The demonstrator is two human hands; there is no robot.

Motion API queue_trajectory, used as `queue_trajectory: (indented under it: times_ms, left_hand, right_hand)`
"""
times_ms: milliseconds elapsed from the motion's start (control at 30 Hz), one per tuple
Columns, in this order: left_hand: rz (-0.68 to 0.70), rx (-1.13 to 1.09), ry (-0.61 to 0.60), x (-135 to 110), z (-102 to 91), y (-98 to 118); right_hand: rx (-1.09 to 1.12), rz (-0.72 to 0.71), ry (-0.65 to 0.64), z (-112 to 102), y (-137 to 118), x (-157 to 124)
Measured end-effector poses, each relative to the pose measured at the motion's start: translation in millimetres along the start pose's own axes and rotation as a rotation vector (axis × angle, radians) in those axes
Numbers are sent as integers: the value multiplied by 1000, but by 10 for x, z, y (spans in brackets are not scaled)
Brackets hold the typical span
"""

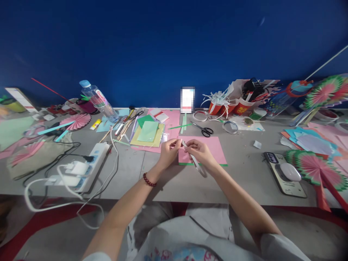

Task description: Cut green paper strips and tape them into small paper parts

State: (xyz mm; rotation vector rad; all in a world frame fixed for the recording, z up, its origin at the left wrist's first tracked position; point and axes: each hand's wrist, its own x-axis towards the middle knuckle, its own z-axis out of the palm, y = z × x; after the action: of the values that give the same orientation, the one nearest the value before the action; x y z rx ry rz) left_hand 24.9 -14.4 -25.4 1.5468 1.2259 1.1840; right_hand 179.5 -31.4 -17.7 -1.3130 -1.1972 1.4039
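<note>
A narrow white strip (194, 161) slants down from between my two hands, its lower end curling over the table. My right hand (200, 152) is closed on it with thumb and fingers. My left hand (169, 149) is pinched just beside the strip's upper end; what its fingertips hold is too small to make out. Under the hands lies a pink paper sheet (214, 148) with a green edge along its near side. Black-handled scissors (207, 132) rest just beyond it. Green paper strips (179, 127) lie behind my fingertips.
Left stand a power strip (94, 166) with white cables and a leaning plastic bottle (102, 101). Stacked coloured paper (148, 132) lies left of centre. A phone (285, 177) carrying a white case (290, 172), pleated paper fans (318, 168) and red cups (241, 108) are on the right.
</note>
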Motion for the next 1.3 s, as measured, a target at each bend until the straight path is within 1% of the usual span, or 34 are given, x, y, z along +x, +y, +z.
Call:
queue_trajectory:
  times_ms: [67,133,267,500,833,933,1000,1167,1300]
  left_hand:
    - [5,-33,7,13,-20,7]
    - [7,-63,11,24,-32,8]
    - [-32,-104,12,33,-34,8]
    - [-120,-144,15,41,-42,6]
    - [-116,-142,-1,67,-51,-23]
    - [-111,-137,-8,73,-55,-16]
    - [-118,-144,-20,75,-58,-7]
    - [-161,-173,-94,60,-55,32]
    - [-167,-215,-94,37,-40,47]
  right_hand:
    - [-36,-8,7,-12,-5,-4]
    - [-58,-9,-22,-22,-24,-17]
    - [-10,3,-74,-18,-67,-40]
    - [-39,5,-51,-23,-48,-18]
    - [-110,-62,-48,-59,53,32]
    - [-117,-58,-55,-62,68,37]
    - [-109,-57,-58,-59,70,35]
    - [-44,-49,-45,-46,98,41]
    - [-82,-56,-38,-43,103,46]
